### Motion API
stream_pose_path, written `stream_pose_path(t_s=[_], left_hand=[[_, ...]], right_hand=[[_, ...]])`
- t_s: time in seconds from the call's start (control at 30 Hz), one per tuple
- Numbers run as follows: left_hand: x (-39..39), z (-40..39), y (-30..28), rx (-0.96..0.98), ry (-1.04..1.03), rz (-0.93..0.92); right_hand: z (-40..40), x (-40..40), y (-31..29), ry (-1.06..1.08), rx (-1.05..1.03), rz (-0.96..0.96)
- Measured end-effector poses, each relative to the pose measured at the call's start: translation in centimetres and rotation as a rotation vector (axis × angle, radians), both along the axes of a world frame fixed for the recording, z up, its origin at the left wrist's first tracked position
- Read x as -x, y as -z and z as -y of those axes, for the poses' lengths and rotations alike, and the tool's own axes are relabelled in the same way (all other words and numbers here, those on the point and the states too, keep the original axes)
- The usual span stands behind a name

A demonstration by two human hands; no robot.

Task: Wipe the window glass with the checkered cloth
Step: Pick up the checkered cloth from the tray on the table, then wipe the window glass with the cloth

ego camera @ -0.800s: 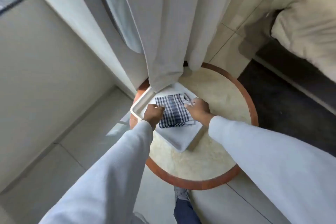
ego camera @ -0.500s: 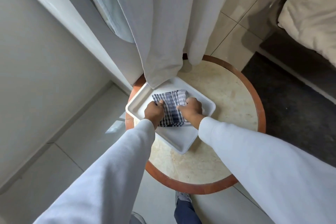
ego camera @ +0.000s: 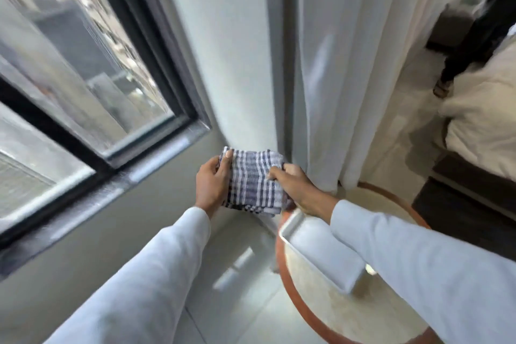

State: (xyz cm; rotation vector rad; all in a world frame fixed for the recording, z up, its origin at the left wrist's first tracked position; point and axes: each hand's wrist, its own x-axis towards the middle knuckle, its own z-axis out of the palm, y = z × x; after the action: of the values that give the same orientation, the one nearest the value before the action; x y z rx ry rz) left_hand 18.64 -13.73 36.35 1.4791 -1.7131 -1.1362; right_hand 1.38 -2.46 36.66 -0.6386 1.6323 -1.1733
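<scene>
Two hands, left (ego camera: 210, 186) and right (ego camera: 294, 186), grip one folded checkered cloth (ego camera: 252, 181) in midair, left of one round tabletop (ego camera: 349, 313) bearing one white tray (ego camera: 321, 257). Window glass (ego camera: 83, 64) far left; curtain (ego camera: 349, 64) beyond.

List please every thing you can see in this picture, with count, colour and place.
checkered cloth: one, blue and white, folded, held in the air between both hands
window glass: dark frame, upper left
curtain: one, white, hanging at centre right
tray: one, white, on the table
round table: one, cream top, reddish-brown rim, lower right
bedding: cream, far right
left hand: gripping the cloth's left edge
right hand: gripping the cloth's right edge
sleeves: two, white
</scene>
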Motion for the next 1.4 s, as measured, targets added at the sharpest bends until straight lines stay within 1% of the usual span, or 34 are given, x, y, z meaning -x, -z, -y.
stream_pose_path(t_s=[0.13,0.2,0.27,0.33,0.4,0.47,0.53,0.6,0.67,0.7,0.73,0.77,0.8,0.83,0.87,0.9,0.97,1.0,1.03,1.07,1.1,1.13,1.17,1.2,1.23,1.27,1.3,1.33,1.37,1.4], left_hand=[[-8.2,2.1,-13.7,0.118,-0.030,-0.179],[-11.7,2.5,-20.2,0.183,-0.047,-0.324],[-15.1,3.2,-26.0,0.279,-0.079,-0.409],[-18.0,4.2,-31.0,0.387,-0.117,-0.441],[-20.6,4.6,-35.4,0.435,-0.149,-0.497],[-22.8,4.8,-38.8,0.430,-0.144,-0.548],[-24.8,5.2,-41.0,0.451,-0.133,-0.569],[-27.0,6.0,-42.5,0.509,-0.176,-0.590],[-29.5,7.4,-43.5,0.560,-0.242,-0.562],[-30.8,8.2,-43.8,0.592,-0.283,-0.516],[-32.2,9.0,-43.9,0.646,-0.344,-0.428],[-33.8,10.0,-43.9,0.720,-0.435,-0.292],[-35.6,11.1,-44.0,0.804,-0.551,-0.130],[-37.6,12.5,-44.2,0.902,-0.673,0.015],[-39.6,14.0,-44.7,1.017,-0.771,0.111],[-41.8,15.8,-45.5,1.127,-0.824,0.171],[-45.8,19.0,-47.6,1.267,-0.872,0.253],[-47.6,20.5,-48.8,1.287,-0.885,0.300],[-48.9,21.6,-49.8,1.286,-0.883,0.366],[-50.0,22.7,-50.5,1.279,-0.869,0.441],[-50.6,23.6,-50.9,1.285,-0.848,0.512],[-51.1,24.3,-50.9,1.298,-0.828,0.563],[-51.4,24.9,-50.8,1.312,-0.813,0.589],[-51.4,25.2,-50.5,1.324,-0.808,0.599],[-51.5,25.6,-50.3,1.331,-0.807,0.605],[-51.5,25.7,-50.2,1.332,-0.808,0.606],[-51.5,25.6,-50.1,1.326,-0.813,0.603],[-51.5,25.5,-50.1,1.320,-0.812,0.610],[-51.6,25.4,-50.1,1.316,-0.801,0.613],[-51.7,25.3,-50.1,1.318,-0.785,0.608]], right_hand=[[2.9,-6.7,-15.7,-0.065,0.185,-0.037],[4.3,-9.9,-22.2,-0.078,0.262,-0.043],[5.5,-13.1,-28.2,-0.108,0.341,-0.020],[6.5,-16.2,-33.3,-0.193,0.422,0.068],[7.6,-19.0,-37.7,-0.305,0.424,0.191],[8.7,-21.6,-40.8,-0.469,0.430,0.313],[10.0,-24.3,-42.9,-0.601,0.435,0.450],[11.8,-27.0,-43.9,-0.627,0.436,0.551],[13.7,-29.8,-44.2,-0.611,0.438,0.632],[14.8,-31.2,-44.1,-0.596,0.438,0.677],[15.9,-32.7,-43.8,-0.563,0.446,0.714],[17.2,-33.9,-43.5,-0.524,0.468,0.753],[18.7,-35.1,-43.2,-0.470,0.521,0.752],[20.2,-36.3,-43.1,-0.417,0.616,0.702],[21.5,-37.4,-43.2,-0.363,0.742,0.588],[22.6,-38.4,-43.4,-0.317,0.887,0.431],[24.9,-40.7,-44.5,-0.258,1.161,0.055],[26.5,-42.1,-45.0,-0.205,1.275,-0.177],[28.6,-43.6,-45.3,-0.176,1.366,-0.449],[31.2,-45.1,-45.0,-0.184,1.415,-0.723],[33.7,-46.3,-44.4,-0.188,1.408,-0.948],[36.1,-47.2,-43.4,-0.200,1.338,-1.101],[37.3,-48.2,-42.4,-0.222,1.271,-1.191],[38.2,-49.2,-40.9,-0.247,1.253,-1.248],[38.6,-50.2,-39.7,-0.274,1.291,-1.340],[38.7,-51.3,-39.1,-0.311,1.363,-1.474],[38.7,-52.2,-39.3,-0.357,1.443,-1.600],[39.2,-52.8,-40.7,-0.352,1.560,-1.697],[39.4,-52.6,-42.7,-0.280,1.613,-1.762],[40.0,-52.1,-44.4,-0.174,1.596,-1.751]])
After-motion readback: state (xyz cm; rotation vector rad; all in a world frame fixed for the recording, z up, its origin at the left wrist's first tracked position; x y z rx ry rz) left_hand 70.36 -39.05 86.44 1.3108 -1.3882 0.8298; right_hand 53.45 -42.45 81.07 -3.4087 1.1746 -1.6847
